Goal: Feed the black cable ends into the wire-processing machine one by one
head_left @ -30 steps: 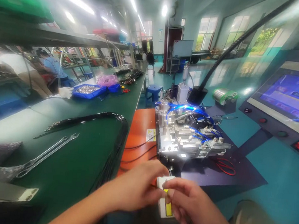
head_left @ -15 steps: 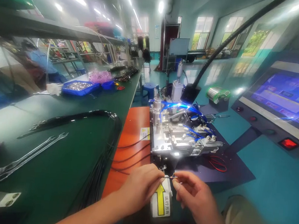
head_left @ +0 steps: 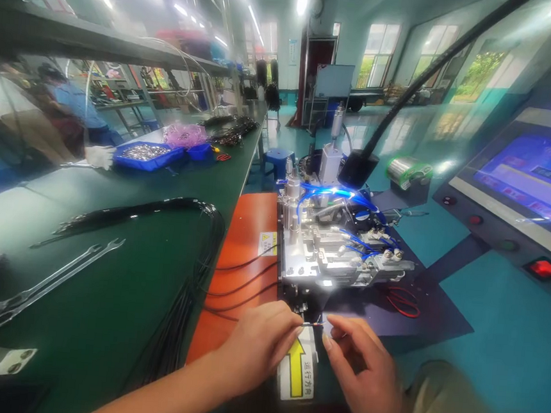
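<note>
My left hand (head_left: 266, 337) is closed, thumb and forefinger pinching a thin black cable (head_left: 310, 324) near its end. Fine coloured wires stick out of that end toward the right. Just beside the wire tips is my right hand (head_left: 362, 365), its thumb and forefinger slightly apart with nothing visible between them. Below the fingers lies a white label with a yellow arrow (head_left: 296, 369). Directly beyond both hands stands a metal machine (head_left: 334, 250) with blue air tubes. Several black cables (head_left: 245, 269) run across the orange panel (head_left: 244, 229) toward it.
On the green table (head_left: 117, 308) at left lie a bundle of black cables (head_left: 179, 206), wrenches (head_left: 61, 281) and a blue tray (head_left: 147, 160) of small metal parts. To the right stand a control screen (head_left: 539, 172) and a solder-like wire spool (head_left: 407, 173). People sit beyond the table.
My right thumb and forefinger have parted and drawn slightly right, off the wire ends. My left hand keeps its pinch on the cable. The view has shifted slightly.
</note>
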The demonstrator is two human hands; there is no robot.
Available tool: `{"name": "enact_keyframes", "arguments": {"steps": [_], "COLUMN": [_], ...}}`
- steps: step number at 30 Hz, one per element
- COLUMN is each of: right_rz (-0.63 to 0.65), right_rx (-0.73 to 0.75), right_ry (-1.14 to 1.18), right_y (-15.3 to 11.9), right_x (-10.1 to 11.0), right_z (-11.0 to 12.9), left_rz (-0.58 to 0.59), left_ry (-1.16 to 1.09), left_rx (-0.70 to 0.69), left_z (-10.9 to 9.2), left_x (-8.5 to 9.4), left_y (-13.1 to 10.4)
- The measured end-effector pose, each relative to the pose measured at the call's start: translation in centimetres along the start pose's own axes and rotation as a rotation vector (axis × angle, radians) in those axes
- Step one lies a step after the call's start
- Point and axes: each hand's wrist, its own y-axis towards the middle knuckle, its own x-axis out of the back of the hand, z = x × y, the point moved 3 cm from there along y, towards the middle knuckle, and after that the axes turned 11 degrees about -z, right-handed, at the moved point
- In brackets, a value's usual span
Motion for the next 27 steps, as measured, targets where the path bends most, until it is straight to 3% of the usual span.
{"name": "enact_keyframes", "arguments": {"steps": [18, 27], "right_rz": [0.029, 0.028], "right_rx": [-0.007, 0.15], "right_ry": [0.021, -0.017], "right_y": [0.14, -0.07], "right_x": [-0.18, 0.21], "right_z": [-0.27, 0.49], "left_rz": [0.005, 0.004], "left_ry": [-0.011, 0.033], "left_rx": [0.017, -0.003], "left_z": [0.18, -0.02], "left_x": [-0.14, -0.11], "left_y": [-0.23, -0.19]}}
